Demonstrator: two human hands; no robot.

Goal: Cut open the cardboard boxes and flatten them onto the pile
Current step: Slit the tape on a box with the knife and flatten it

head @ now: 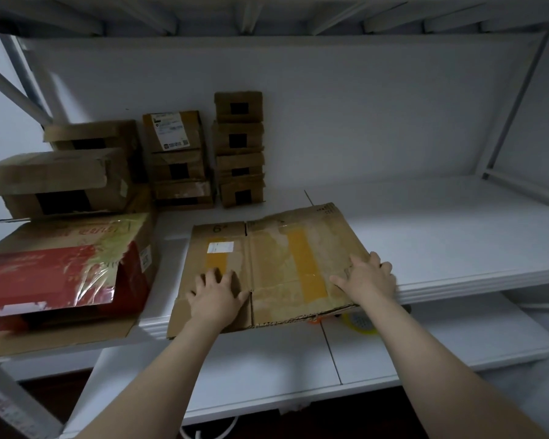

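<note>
White shelf (441, 242) bears flattened cardboard (276, 264) marked "6", left hand (217, 294) and right hand (370, 280) pressing it, fingers (375, 259) apart.

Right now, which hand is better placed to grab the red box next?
Left, probably. The left hand presses the flattened cardboard nearest the red box; the right hand rests at its far right edge.

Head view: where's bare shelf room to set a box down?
The white shelf is bare right of the flattened brown cardboard and behind it to the wall. A narrow strip runs between that cardboard and the red printed box. Back left is crowded with stacked brown boxes.
</note>
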